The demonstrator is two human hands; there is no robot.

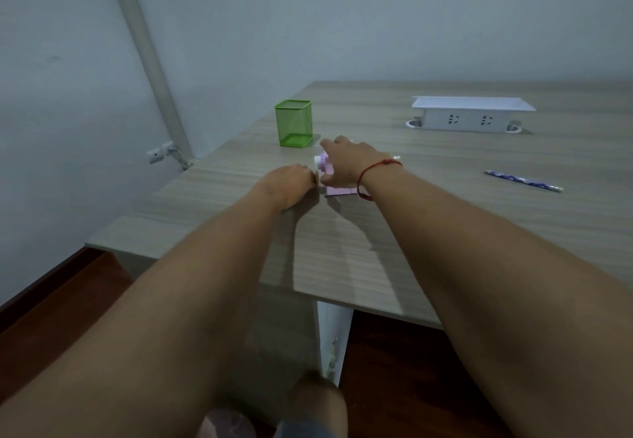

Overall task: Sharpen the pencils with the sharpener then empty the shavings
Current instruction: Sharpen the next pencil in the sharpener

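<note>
A small pink pencil sharpener stands on the wooden table, mostly covered by my right hand, which grips it from above. My left hand sits at the sharpener's left end, fingers curled at its white front; what they pinch is hidden. A light tip pokes out past my right wrist, possibly a pencil's end. A purple patterned pencil lies loose on the table to the right. A green mesh pencil holder stands just behind the hands and looks empty.
A white power socket box sits at the back right of the table. The table's near edge and left corner are close to my arms. A white pipe runs down the wall at left. Dark floor lies below.
</note>
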